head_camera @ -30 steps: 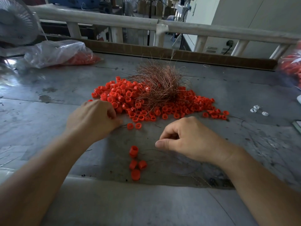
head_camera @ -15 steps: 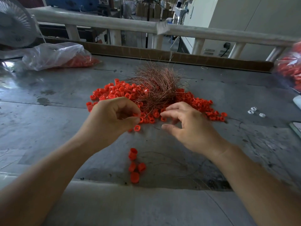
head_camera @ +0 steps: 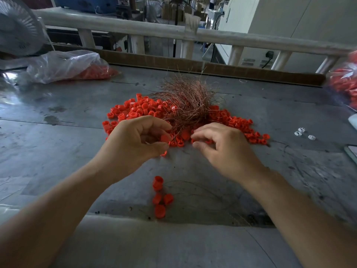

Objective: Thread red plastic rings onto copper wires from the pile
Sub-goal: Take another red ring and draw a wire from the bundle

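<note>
- Pinching one red ring (head_camera: 165, 137) between thumb and curled fingertips: that's the left hand (head_camera: 135, 144), at the near edge of the ring pile (head_camera: 135, 111).
- Fingers of the right hand (head_camera: 224, 149) are half curled, index and thumb tips close together at the foot of the copper wire bundle (head_camera: 186, 105). It may have a strand, but the wire is too thin to see there, so I can't tell whether it grips anything.
- The bundle lies on top of the pile, mid-way along; rings spread out on both sides of it.
- Handling (my read): the rings look light, rigid and smooth. Take one by the outer wall, keeping the bore clear and facing the wire end.
- The wire is hair-thin, springy and tangled. Pinch it close to the tip so it doesn't buckle, and draw out one strand slowly or the whole nest drags.
- Nearer the body: short stacks of rings (head_camera: 159, 196) on the table (head_camera: 58, 151), with a thin wire loop (head_camera: 202, 185) trailing right (probably finished work).
- Outer edge: bag of rings (head_camera: 71, 64) far left, fan (head_camera: 17, 29) behind it, small white parts (head_camera: 302, 132) to the right.
</note>
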Available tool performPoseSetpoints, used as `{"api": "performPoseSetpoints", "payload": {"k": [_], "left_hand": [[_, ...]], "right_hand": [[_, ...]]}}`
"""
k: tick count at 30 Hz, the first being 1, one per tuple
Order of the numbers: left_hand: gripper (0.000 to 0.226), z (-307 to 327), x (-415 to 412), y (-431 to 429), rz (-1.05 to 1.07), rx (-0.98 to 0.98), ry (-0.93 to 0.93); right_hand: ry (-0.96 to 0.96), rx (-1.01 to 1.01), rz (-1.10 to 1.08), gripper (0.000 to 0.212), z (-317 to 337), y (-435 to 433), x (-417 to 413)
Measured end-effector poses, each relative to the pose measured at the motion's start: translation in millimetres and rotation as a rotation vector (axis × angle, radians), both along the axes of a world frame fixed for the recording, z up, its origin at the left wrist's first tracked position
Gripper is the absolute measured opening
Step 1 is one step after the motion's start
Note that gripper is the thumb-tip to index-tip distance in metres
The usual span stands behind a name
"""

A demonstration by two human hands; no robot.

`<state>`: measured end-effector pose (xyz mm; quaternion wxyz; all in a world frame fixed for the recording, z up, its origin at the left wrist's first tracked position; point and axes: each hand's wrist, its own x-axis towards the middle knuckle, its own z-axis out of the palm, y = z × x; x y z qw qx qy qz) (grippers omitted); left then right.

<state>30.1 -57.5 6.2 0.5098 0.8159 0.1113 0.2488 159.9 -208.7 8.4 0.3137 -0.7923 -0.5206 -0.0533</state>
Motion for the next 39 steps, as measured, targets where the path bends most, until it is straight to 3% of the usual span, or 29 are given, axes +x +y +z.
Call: {"api": "performPoseSetpoints", "payload": {"k": [2, 5, 9, 15, 21, 26, 34, 39], "left_hand": [[0.05, 0, 0, 0, 0.006, -0.007, 0.005], [0.054, 1, 0, -2, 0.021, 0.074, 0.036], [0.028, 4, 0, -8, -0.033, -0.023, 0.021], [0.02, 5, 1, -9, -0.048, -0.104, -0.068], [0.012, 4, 1, -9, -0.085, -0.132, -0.081], [0.029, 5, 1, -12, -0.058, -0.232, -0.114], [0.022, 5, 1, -19, -0.116, -0.245, -0.125], [0.02, 6, 1, -20, -0.202, -0.47, -0.141]], "right_hand": [[0.004, 0.098, -0.007, 0.009, 4, -4, -1], [0.027, 0.189, 0.009, 0.01, 8, -6, -3], [-0.04, 0.206, 0.056, 0.009, 9, -8, -5], [-0.065, 0.207, 0.063, 0.008, 11, -9, -12], [-0.22, 0.216, 0.056, 0.008, 15, -8, -18], [-0.12, 0.315, 0.063, 0.01, 18, -12, -17], [-0.084, 0.368, 0.055, 0.01, 18, -12, -16], [-0.038, 0.386, 0.049, 0.005, 21, -13, -17]]}}
